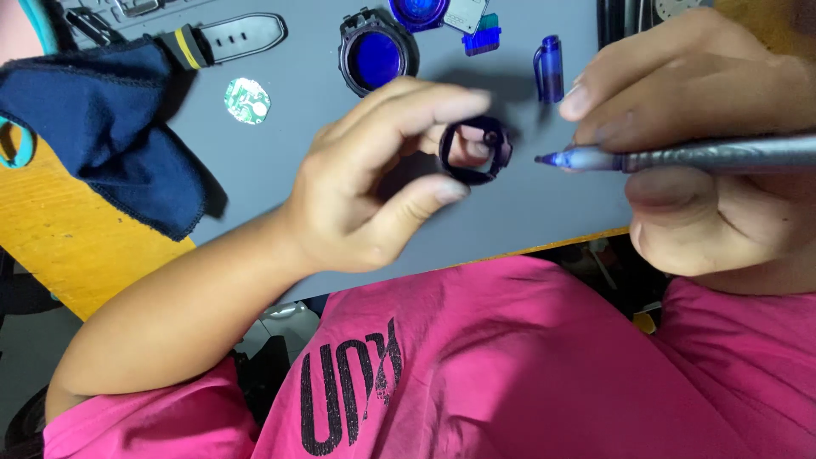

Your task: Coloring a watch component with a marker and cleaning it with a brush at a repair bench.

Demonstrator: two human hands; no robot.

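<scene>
The left hand [374,178] is pinching a small dark ring-shaped watch case [474,150] between thumb and forefinger, holding it up off the gray table [280,144] with the opening facing roughly toward the wearer. The right hand [705,144] is closed around a gray pen-like tool [714,155], gripping it with thumb and fingers pressed on the barrel.

The bit that matters: the tool is lying almost dead horizontal, long axis running left to right, with its bluish tip [548,159] pointing left and sitting just to the right of the case, near but not touching as far as I can see. So the case is directly left of the tip, in line with the barrel.

Farther back on the table there's a bigger case with a blue lens [376,58], a little blue cap [550,68], a round green circuit board [247,100], a strap piece [229,38] and a dark blue cloth [110,127] off to the left.
</scene>
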